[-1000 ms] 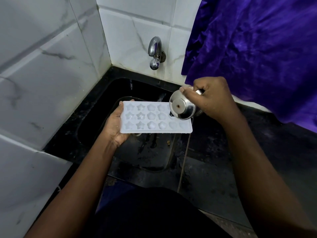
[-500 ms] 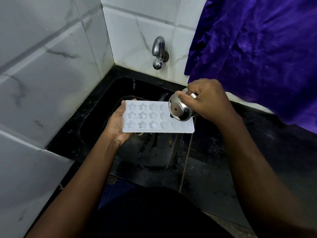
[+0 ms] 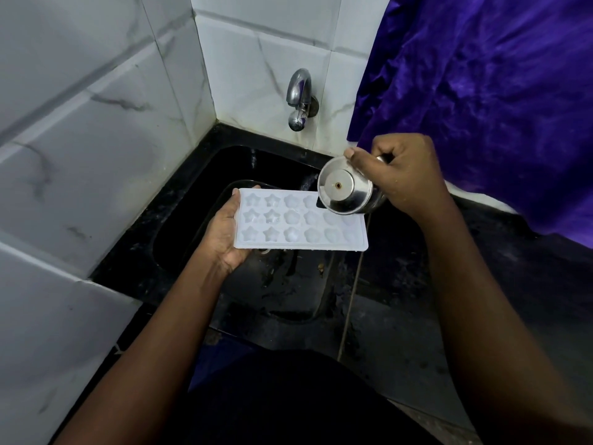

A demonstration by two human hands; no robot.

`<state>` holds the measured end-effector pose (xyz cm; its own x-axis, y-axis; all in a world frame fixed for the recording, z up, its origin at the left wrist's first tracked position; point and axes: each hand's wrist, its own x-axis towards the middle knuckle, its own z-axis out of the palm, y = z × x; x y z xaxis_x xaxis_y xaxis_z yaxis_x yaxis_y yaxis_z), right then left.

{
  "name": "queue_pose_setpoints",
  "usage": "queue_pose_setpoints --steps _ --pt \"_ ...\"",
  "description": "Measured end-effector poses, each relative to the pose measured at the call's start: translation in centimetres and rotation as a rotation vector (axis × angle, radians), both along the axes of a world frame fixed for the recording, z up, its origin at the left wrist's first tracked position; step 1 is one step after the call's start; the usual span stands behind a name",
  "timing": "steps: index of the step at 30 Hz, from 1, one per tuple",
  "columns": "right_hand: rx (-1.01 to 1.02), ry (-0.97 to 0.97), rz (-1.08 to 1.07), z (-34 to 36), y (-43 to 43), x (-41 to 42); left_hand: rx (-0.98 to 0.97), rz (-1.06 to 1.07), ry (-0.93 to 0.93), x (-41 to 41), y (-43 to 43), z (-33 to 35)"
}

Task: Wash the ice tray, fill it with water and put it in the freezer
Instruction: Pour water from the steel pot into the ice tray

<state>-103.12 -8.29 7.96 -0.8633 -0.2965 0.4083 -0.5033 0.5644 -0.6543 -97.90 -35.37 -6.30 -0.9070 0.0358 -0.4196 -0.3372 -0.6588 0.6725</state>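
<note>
The white plastic ice tray (image 3: 298, 223), a flat rectangle with three rows of star-shaped and flower-shaped moulds, is held level in the air above the black stone sink (image 3: 192, 226), with its open side up. The left hand (image 3: 224, 236) grips the tray at its 9 o'clock end: the palm lies against the short edge, the fingers go under the tray, and one fingertip shows at the far corner. At the 1 o'clock corner of the tray is a small round vessel of shiny steel (image 3: 345, 191), which is tipped on its side so that its flat bottom faces the camera and its body covers that corner. The right hand (image 3: 404, 175) is closed around this vessel, with the thumb laid along its upper edge and the other fingers curled behind it. I cannot tell if water comes out of it. At 12 o'clock from the tray a curved chrome tap (image 3: 300, 97) comes out of the white marble-pattern tiles (image 3: 96, 123). At 2 o'clock hangs a shiny purple cloth (image 3: 481, 91). The dark wet counter (image 3: 401, 316) lies at 4 o'clock, beside the sink.
</note>
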Motion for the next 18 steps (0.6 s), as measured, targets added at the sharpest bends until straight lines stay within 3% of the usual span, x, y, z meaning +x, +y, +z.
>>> queue_pose_setpoints --steps 9,18 --pt "0.263 0.109 0.08 -2.3 -3.2 0.3 -0.018 -0.004 -0.022 -0.6 -0.4 -0.7" --pt "0.314 0.19 0.073 -2.0 -3.4 0.1 -0.034 -0.009 0.019 -0.7 -0.3 -0.8"
